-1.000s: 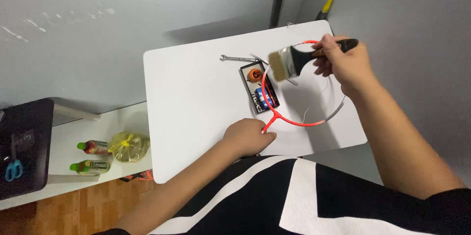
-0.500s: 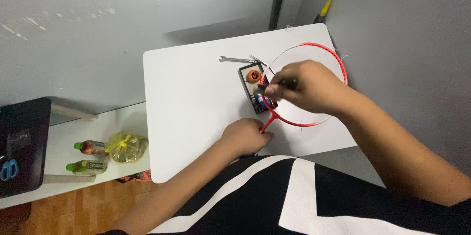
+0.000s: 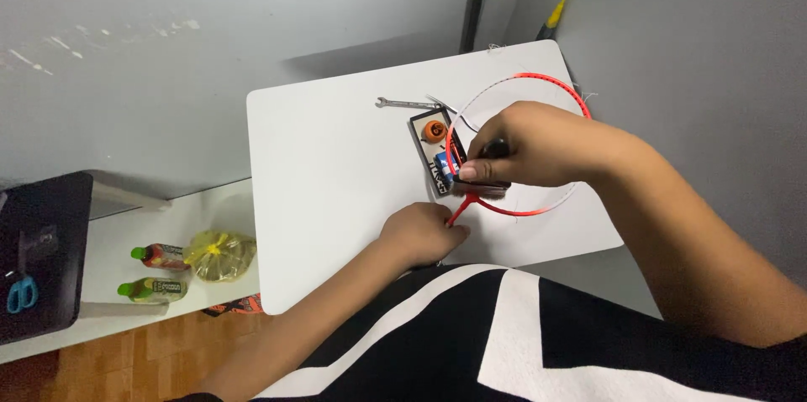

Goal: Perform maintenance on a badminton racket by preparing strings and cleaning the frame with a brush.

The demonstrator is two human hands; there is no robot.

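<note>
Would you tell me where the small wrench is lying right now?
In the head view, the wrench lies flat near the far edge of the white table, just left of the red racket frame and beyond the small black tray.

Bright, even indoor light falls from above, making the white tabletop [image 3: 336,167] glow almost without glare. A soft grey shadow lies on the wall behind it. The picture is sharp at the centre, with slight wide-angle stretching at the edges
</note>
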